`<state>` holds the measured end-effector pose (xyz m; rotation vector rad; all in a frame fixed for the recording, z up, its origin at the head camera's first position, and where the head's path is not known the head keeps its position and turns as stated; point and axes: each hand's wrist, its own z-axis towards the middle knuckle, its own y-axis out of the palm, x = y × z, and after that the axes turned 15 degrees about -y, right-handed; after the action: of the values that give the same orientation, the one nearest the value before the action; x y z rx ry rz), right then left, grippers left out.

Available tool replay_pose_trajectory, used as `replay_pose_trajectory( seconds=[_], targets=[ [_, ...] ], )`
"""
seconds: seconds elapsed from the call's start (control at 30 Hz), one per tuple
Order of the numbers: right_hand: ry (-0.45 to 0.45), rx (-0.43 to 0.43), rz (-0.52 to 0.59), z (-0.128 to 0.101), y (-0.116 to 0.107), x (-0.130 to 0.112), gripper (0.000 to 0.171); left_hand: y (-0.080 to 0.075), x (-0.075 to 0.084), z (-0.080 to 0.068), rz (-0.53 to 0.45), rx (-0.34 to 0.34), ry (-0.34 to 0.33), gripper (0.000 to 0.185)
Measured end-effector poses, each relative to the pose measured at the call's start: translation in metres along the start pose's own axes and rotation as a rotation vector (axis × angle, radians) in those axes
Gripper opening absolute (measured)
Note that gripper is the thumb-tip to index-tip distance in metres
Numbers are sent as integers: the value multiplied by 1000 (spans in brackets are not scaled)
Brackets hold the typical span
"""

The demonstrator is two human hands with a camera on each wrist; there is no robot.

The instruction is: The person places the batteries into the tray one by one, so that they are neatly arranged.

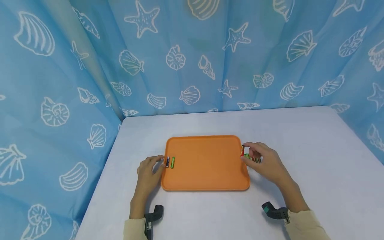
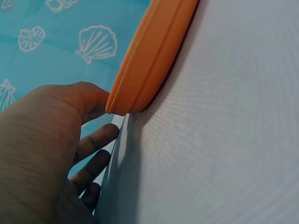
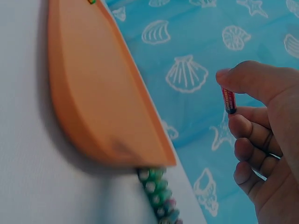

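- The orange tray (image 1: 205, 163) lies flat on the white table (image 1: 300, 160), about in the middle of it.
- The left hand (image 1: 148, 171) is at the left rim of the tray. Its fingertips pinch a dark battery (image 1: 167, 162) that lies just inside this rim.
- A green battery (image 1: 172, 162) lies on the tray just beside the dark one, parallel to it. I cannot tell if they touch.
- In the left wrist view the thumb (image 2: 86, 98) of the left hand presses against the tray rim (image 2: 140, 70), and the other fingers (image 2: 96, 140) are curled under it, near the table edge.
- The right hand (image 1: 264, 161) is at the right rim of the tray. Thumb and forefinger are closed on a red battery (image 1: 242, 150), which stands almost upright at the rim.
- The right wrist view shows this red battery (image 3: 229, 101) clamped between the thumb tip and the forefinger, lifted off the table.
- A row of batteries (image 3: 159, 196), mostly green, lies on the table just beside the right rim, partly under the right hand.
- A blue curtain (image 1: 192, 50) with white shells and starfish hangs behind the table and on both sides.
- Each wrist has a dark strap mount (image 1: 274, 210), and both sleeves are cream.
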<state>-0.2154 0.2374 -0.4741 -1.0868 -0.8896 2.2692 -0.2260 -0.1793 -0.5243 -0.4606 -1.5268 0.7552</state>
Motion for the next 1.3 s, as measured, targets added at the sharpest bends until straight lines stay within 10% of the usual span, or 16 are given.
replay_pose_trajectory(
  seconds=[1.3],
  targets=[
    [-82, -7, 183, 53, 51, -63, 44, 1, -1, -4, 5, 55, 14, 29]
  ],
)
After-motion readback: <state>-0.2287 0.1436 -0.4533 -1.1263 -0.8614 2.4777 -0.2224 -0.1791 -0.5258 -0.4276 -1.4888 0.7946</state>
